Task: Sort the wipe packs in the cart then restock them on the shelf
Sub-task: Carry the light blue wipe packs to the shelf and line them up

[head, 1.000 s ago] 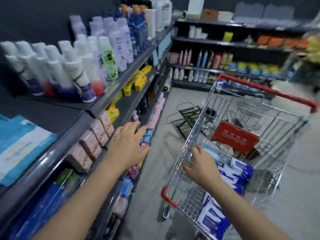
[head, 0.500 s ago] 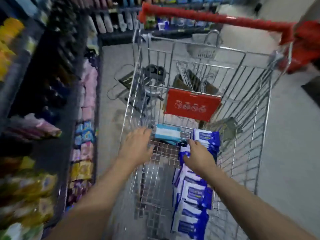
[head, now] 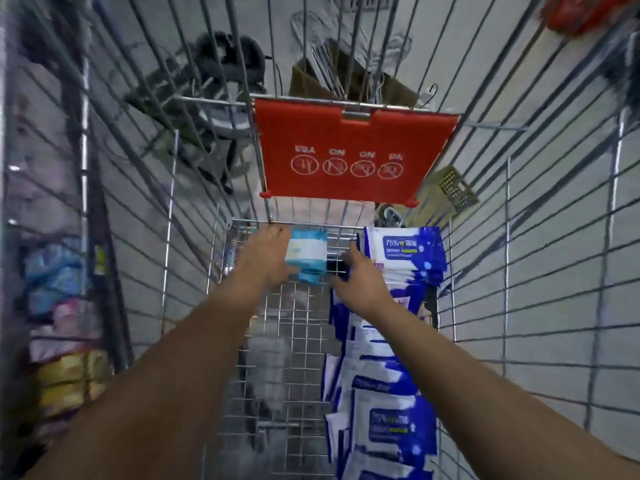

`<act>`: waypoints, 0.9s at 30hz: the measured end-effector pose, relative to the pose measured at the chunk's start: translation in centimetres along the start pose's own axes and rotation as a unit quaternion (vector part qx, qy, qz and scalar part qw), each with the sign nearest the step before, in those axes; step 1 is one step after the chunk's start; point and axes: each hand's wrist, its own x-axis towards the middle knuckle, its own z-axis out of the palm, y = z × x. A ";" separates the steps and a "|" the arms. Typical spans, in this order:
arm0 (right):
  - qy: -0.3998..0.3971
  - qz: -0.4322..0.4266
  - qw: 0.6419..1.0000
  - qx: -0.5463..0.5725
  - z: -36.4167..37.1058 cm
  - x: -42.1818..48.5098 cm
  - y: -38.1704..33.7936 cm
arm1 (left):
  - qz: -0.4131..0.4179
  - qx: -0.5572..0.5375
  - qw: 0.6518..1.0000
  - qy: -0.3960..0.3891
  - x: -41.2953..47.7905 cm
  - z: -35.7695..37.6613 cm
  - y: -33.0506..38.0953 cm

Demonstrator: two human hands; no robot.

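I am looking down into a wire shopping cart (head: 194, 271). A light-blue and white wipe pack (head: 309, 252) lies at the cart's far end. My left hand (head: 266, 259) covers that pack's left end, with the thumb across its lower corner. A row of dark-blue and white wipe packs (head: 384, 410) runs along the right side of the cart floor, with one more dark-blue pack (head: 408, 249) at the far end. My right hand (head: 363, 280) hovers over this row, fingers stretched toward the gap between the two kinds of pack, holding nothing.
The red child-seat flap (head: 349, 157) hangs over the far end of the cart. Shelves with coloured packs (head: 59, 306) show blurred through the left wire wall. Grey floor tiles (head: 554, 271) lie to the right. The left half of the cart floor (head: 277, 375) is bare wire.
The view has dropped deep into the cart. Both hands have reached forward to its far end; my left hand has come onto the light-blue pack, and my right hand has moved further along the dark-blue row.
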 end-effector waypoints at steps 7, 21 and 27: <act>0.031 0.032 0.992 0.117 4.2 2.1 0.4 | -0.035 0.018 0.999 0.038 -2.4 4.3 0.0; -0.078 0.084 0.919 0.376 5.2 -4.5 -4.3 | -0.280 -0.758 0.581 0.102 -10.1 0.1 4.8; -0.137 0.026 0.863 0.485 -0.3 -10.8 -9.6 | -0.249 -0.600 0.743 0.162 -15.8 -7.5 5.1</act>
